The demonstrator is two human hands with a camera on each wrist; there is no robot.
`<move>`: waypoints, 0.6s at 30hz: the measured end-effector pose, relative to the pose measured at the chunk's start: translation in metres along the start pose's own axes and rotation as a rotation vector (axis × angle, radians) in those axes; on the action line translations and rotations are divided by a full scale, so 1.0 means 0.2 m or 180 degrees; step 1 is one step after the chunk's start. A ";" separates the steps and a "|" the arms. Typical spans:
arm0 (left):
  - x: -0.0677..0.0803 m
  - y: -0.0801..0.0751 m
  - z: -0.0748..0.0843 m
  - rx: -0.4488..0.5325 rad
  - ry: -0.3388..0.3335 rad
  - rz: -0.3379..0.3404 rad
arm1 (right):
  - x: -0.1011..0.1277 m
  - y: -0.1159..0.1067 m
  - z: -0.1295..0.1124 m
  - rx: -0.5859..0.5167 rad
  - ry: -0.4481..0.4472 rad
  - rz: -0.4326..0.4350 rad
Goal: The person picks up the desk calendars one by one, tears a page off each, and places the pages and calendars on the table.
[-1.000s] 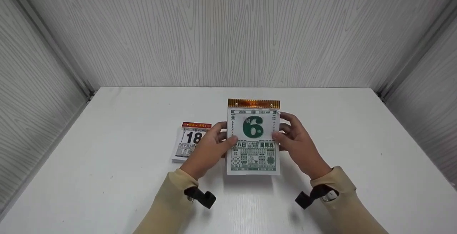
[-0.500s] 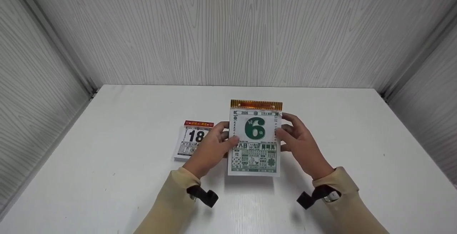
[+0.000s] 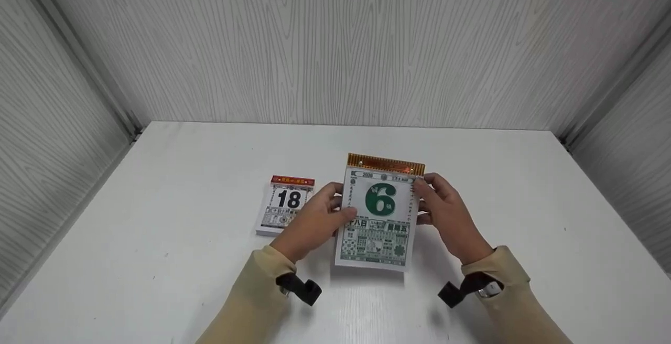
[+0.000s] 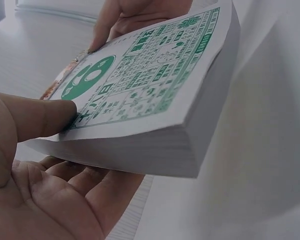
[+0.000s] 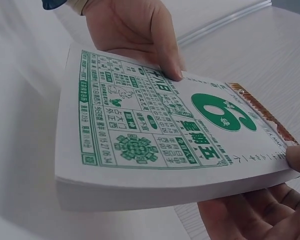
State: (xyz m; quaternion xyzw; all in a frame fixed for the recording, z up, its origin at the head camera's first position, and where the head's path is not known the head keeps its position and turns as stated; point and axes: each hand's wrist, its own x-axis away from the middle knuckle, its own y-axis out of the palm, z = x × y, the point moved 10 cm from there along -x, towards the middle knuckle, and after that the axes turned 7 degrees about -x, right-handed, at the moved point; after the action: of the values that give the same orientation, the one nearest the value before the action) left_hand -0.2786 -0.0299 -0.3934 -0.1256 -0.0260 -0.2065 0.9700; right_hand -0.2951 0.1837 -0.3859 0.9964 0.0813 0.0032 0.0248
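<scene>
Pale wood-grain panels enclose a white counter (image 3: 157, 260) on three sides.

Item 1: thick tear-off calendar (image 3: 378, 213), green "6" on the top sheet, gold binding strip along its far edge. Held over the middle of the counter, near edge raised, far edge tilted away; whether the far edge touches the surface cannot be told.

Item 2: left hand (image 3: 313, 223), grip clamped on the calendar's left edge, thumb pressing the top sheet, fingers curled beneath the block.

Item 3: right hand (image 3: 450, 217), grip clamped on the right edge likewise, thumb tip on the margin, fingers under the pad.

Item 4: smaller calendar (image 3: 285, 205), black "18", red header strip, lying flat on the counter just left of the left hand, apart from the held pad.

Item 5: tan sleeves and black wrist straps on both forearms.

Handling note: the pad looks heavy and loose-leaved; steady support from fingers underneath, with thumbs pressing lightly, should keep the sheets from fanning or creasing. Both sides are best kept level.
</scene>
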 end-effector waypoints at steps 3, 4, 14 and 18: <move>0.00 0.01 0.01 0.0023 -0.0017 -0.0029 | 0.00 -0.01 0.00 0.0011 0.0033 0.0038; 0.00 0.02 0.01 0.0062 -0.0025 -0.0033 | 0.00 -0.02 0.00 0.0013 0.0034 0.0046; -0.02 0.03 0.00 0.0465 -0.0072 0.0051 | 0.01 -0.01 0.01 0.0221 0.0130 -0.0053; -0.02 0.02 -0.01 0.0491 -0.0065 0.0064 | 0.00 0.01 0.01 0.0357 0.0078 -0.0036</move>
State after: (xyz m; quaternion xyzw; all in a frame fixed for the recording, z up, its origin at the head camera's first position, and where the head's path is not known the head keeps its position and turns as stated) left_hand -0.2800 -0.0256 -0.3956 -0.0528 -0.0505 -0.1928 0.9785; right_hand -0.2942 0.1821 -0.3873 0.9956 0.0872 0.0106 -0.0321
